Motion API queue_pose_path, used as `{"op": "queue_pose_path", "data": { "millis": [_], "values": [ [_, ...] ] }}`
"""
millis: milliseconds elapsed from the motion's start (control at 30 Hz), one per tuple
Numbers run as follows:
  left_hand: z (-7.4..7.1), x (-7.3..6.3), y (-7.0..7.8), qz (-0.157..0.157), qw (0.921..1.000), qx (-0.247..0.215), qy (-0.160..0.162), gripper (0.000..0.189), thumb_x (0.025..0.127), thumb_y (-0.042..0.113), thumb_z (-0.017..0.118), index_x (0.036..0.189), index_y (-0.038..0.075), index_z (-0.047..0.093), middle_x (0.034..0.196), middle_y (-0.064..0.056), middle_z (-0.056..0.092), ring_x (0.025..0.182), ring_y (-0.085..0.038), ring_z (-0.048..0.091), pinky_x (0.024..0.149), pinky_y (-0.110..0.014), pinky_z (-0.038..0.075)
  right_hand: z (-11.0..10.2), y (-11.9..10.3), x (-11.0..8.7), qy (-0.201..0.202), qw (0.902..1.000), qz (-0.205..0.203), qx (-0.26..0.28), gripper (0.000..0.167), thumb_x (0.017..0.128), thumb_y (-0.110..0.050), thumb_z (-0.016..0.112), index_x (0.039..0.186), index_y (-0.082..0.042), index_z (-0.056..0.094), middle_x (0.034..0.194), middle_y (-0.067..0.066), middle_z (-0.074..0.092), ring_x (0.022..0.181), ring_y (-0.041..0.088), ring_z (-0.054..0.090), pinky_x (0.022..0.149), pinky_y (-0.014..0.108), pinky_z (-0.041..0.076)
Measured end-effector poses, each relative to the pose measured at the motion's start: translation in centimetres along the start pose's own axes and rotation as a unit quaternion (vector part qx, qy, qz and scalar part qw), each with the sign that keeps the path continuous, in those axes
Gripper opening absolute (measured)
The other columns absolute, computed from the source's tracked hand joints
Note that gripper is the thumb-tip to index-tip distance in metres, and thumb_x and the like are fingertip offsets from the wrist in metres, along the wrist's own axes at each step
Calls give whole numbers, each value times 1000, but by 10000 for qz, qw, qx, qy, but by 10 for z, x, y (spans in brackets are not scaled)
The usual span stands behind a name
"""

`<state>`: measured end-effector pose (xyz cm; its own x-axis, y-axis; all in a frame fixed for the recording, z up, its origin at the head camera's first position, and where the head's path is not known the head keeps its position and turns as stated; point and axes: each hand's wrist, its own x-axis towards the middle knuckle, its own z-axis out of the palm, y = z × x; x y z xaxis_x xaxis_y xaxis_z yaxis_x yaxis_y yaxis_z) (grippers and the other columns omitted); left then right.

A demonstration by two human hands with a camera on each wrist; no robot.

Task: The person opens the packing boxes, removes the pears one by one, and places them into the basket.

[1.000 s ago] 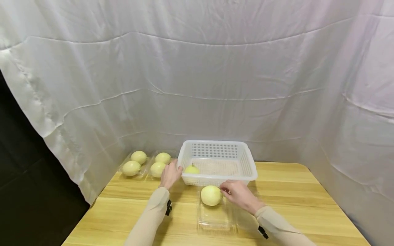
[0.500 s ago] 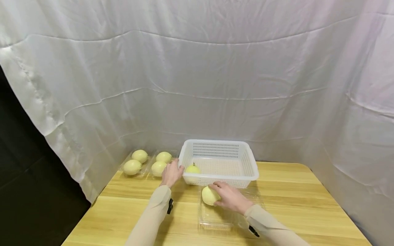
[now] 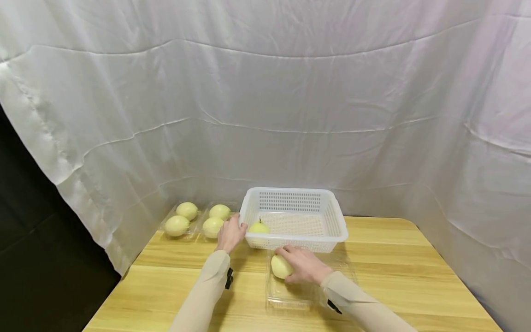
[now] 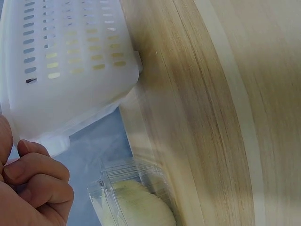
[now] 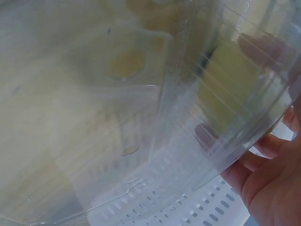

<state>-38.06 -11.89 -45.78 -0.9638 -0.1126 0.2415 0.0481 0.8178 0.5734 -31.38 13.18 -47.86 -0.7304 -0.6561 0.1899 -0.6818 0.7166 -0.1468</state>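
Observation:
A white plastic basket [image 3: 294, 242] stands at the back of the table with one pale yellow pear [image 3: 259, 228] in its front left corner. My left hand [image 3: 231, 234] grips the basket's left rim; its curled fingers show at the rim in the left wrist view. Just in front of the basket lies an open clear plastic clamshell box [image 3: 288, 295]. In its far part sits another pear [image 3: 280, 267], which my right hand [image 3: 304, 265] holds from above and the right. Through the clear plastic [image 5: 136, 108] in the right wrist view, the pear and fingertips look blurred.
Two clear boxes left of the basket hold pears, one pair [image 3: 177, 226] at the far left and another pair [image 3: 213, 228] beside my left hand. Bare wooden table [image 3: 398, 267] extends to the right. Grey curtains [image 3: 290, 115] hang behind.
My right hand has moved left from beside the near pear and curled round it, covering its right side. My left hand has stayed at the basket's rim.

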Motion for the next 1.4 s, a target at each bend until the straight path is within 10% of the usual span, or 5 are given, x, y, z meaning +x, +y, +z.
{"op": "queue_pose_path", "data": {
  "millis": [567, 900, 1400],
  "values": [
    [4, 1, 4, -38, 9999, -88, -52, 49, 95, 25, 54, 141, 9, 50, 115, -21, 68, 91, -38, 67, 69, -49, 53, -21, 14, -18, 117, 9991, 397, -132, 79, 63, -40, 79, 134, -14, 54, 118, 8, 66, 93, 21, 65, 75, 35, 53],
    [7, -2, 4, -100, 9998, -133, -78, 49, 95, 26, 53, 142, 9, 50, 115, -22, 68, 91, -37, 67, 68, -49, 53, -37, 13, -26, 402, 9981, 467, 49, 71, 60, -42, 78, 123, -22, 51, 89, -5, 62, 74, 8, 56, 56, 23, 42],
    [1, 0, 1, -121, 9998, -146, -28, 50, 94, 25, 55, 141, 8, 50, 116, -24, 67, 92, -39, 66, 70, -51, 53, -44, 20, -24, 715, 9934, 475, 759, 73, 62, -41, 81, 126, -25, 51, 101, -6, 62, 88, 10, 55, 66, 27, 46]
  ]
}}
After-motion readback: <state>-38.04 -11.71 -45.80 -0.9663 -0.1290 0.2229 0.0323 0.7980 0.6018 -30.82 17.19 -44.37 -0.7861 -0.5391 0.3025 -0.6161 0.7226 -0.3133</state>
